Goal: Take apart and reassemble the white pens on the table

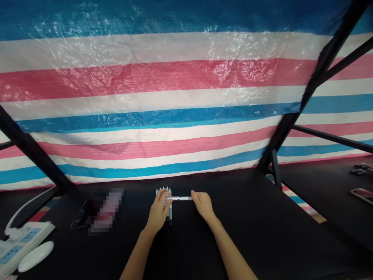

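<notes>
Toward six o'clock, counted from the middle of the view, the white pen (181, 198) is stretched level between the two hands over the black worktop (186, 249). The right hand (204, 204) pinches one end of it with thumb and fingers; the left hand (159, 210) is nearly closed and seems to hold the other end. Two grips probably serve to keep so slim a body from turning. Partly hidden under the left hand, several other pens (170, 214) lie side by side, pointing toward six o'clock; perhaps the close row keeps them from rolling. Toward eight o'clock, a power strip (43, 228) and a white oval object (36, 256) are well apart, so they hardly disturb the arms.
</notes>
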